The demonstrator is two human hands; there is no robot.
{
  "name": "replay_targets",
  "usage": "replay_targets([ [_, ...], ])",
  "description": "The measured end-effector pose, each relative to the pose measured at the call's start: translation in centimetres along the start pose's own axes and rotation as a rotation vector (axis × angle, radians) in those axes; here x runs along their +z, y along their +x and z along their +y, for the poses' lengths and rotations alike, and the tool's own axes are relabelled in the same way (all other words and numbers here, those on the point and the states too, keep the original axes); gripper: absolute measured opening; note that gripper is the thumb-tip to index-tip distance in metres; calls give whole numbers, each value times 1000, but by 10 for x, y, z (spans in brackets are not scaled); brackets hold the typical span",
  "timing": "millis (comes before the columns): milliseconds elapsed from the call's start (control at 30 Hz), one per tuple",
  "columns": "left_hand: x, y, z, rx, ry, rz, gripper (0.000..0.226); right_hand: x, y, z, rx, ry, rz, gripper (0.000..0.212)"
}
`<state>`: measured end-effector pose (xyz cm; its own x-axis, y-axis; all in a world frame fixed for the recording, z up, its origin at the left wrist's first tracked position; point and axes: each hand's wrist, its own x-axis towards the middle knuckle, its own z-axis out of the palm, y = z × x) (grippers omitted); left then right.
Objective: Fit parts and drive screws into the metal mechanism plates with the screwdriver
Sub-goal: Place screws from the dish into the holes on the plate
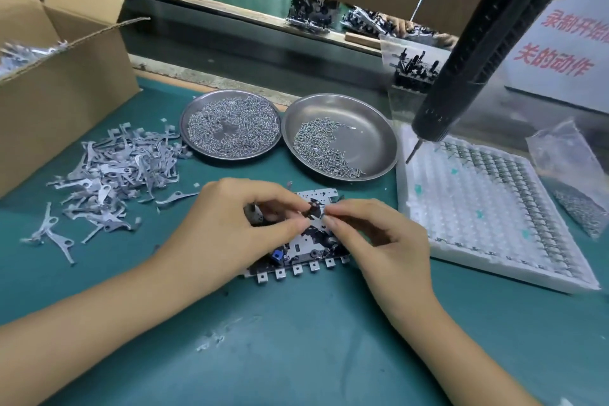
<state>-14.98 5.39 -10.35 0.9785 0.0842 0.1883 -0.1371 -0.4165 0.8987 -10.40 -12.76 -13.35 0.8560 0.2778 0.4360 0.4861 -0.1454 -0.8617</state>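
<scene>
A: Metal plate (pixel 316 198) lies flat on the green worktop (pixel 296 339), just in front of the two steel dishes of screws (pixel 230 125). In the head view, the only one there is, both hands sit over its middle.

B: And the hands themselves?

A: The left hand (pixel 227 224) has thumb and forefinger curled in, pinching a small dark part (pixel 313 210) above the plate. The right hand (pixel 379 241) pinches the same part from the other side, its remaining fingers tucked under. Whether the part is already seated cannot be told; fingertips hide its base.

B: The screwdriver?

A: The screwdriver (pixel 478 53) hangs untouched to the right, tip over the white tray (pixel 494 217). A heap of grey levers (pixel 108 181) lies left, beside a cardboard box (pixel 66 76).

B: So how should the fitting go?

A: Probably best to keep the part level, line it up with its hole, and press it fully home with one hand steadying the plate before reaching for a screw.
</scene>
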Motion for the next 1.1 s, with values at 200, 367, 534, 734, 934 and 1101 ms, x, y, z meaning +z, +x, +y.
replay_targets([
  [200, -1, 2, -2, -135, 42, -128, 12, -3, -5, 0, -22, -121, -93, 14],
  [367, -3, 2, 2, -135, 50, -157, 16, -4, -7, -1, -95, -163, -155, 15],
  [534, -6, 3, 2, -141, 60, -168, 15, -3, -7, -1, -141, -157, -193, 17],
  [734, -8, 3, 3, -198, 76, -238, 10, -4, -7, 0, -144, -168, -240, 20],
  [934, -8, 3, 3, -187, 94, -249, 14, -5, -7, -2, -99, -154, -262, 15],
  [1101, -8, 2, 4, -149, 116, -248, 24, -7, -7, -3, -107, -160, -264, 17],
])
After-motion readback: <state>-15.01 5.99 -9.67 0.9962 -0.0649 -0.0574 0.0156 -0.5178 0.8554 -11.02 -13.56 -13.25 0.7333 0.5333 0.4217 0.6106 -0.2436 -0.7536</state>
